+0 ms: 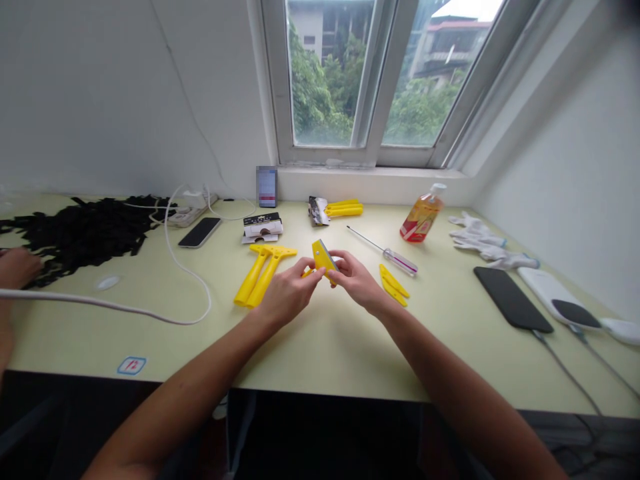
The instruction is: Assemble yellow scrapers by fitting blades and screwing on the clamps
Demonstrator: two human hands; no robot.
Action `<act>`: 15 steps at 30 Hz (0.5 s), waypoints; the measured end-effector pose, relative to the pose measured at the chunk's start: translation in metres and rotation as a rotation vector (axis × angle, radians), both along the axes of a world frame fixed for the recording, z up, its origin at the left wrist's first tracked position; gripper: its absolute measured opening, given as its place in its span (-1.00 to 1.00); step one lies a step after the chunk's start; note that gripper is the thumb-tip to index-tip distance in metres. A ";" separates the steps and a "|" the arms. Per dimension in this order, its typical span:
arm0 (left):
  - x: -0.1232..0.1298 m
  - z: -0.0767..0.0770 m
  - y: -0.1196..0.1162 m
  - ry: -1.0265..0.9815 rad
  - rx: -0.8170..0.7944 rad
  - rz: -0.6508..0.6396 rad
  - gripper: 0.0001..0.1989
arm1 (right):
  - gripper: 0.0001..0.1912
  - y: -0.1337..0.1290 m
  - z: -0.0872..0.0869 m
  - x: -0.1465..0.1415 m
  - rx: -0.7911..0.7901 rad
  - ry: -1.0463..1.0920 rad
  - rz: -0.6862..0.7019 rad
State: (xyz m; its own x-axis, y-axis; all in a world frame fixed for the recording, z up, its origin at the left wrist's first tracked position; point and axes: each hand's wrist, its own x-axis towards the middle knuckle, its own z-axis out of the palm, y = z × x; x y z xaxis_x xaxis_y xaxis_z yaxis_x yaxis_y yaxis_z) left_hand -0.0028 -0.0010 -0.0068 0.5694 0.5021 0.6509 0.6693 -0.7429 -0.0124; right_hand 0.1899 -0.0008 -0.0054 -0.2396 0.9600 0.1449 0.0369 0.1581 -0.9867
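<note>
Above the middle of the table, both hands hold a yellow scraper [323, 257] with a grey metal strip along one edge. My left hand [290, 291] pinches its near left side, fingers closed. From the other side my right hand [359, 280] grips it with thumb and fingers; part of the scraper is hidden behind the fingers. Two yellow scraper handles [260, 277] with T-shaped heads lie left of my left hand. To the right of my right hand rest two small yellow plastic pieces [394, 285]. A screwdriver [395, 259] with a clear handle lies beyond them.
Small boxes [263, 227] and more yellow handles [345, 208] lie toward the window. A bottle [423, 213], white gloves [477, 241] and a black phone [513, 298] are at right. Black strips [90, 230], a white cable [150, 317] and another person's hand [19, 267] are at left.
</note>
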 end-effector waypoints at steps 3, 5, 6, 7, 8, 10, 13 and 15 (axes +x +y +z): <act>0.000 -0.002 0.002 -0.011 -0.033 0.008 -0.77 | -0.50 0.000 -0.003 0.002 0.070 -0.061 -0.024; 0.000 -0.001 0.003 -0.006 -0.046 0.013 -0.77 | -0.59 -0.001 -0.003 0.002 0.166 -0.154 -0.075; 0.000 -0.001 0.003 -0.006 -0.051 0.015 -0.77 | -0.66 -0.002 -0.003 0.002 0.221 -0.209 -0.102; 0.000 -0.001 0.003 -0.007 -0.057 0.018 -0.76 | -0.73 -0.003 -0.002 0.002 0.277 -0.264 -0.125; -0.001 -0.001 0.003 -0.008 -0.062 0.022 -0.76 | -0.78 -0.004 -0.002 0.002 0.330 -0.316 -0.143; -0.001 0.000 0.003 -0.006 -0.070 0.032 -0.75 | -0.82 -0.006 0.000 0.003 0.409 -0.401 -0.157; -0.001 -0.001 0.003 0.006 -0.079 0.041 -0.74 | -0.84 -0.005 0.001 0.004 0.444 -0.455 -0.146; -0.001 -0.001 0.002 0.015 -0.082 0.045 -0.74 | -0.86 -0.004 0.000 0.005 0.443 -0.469 -0.140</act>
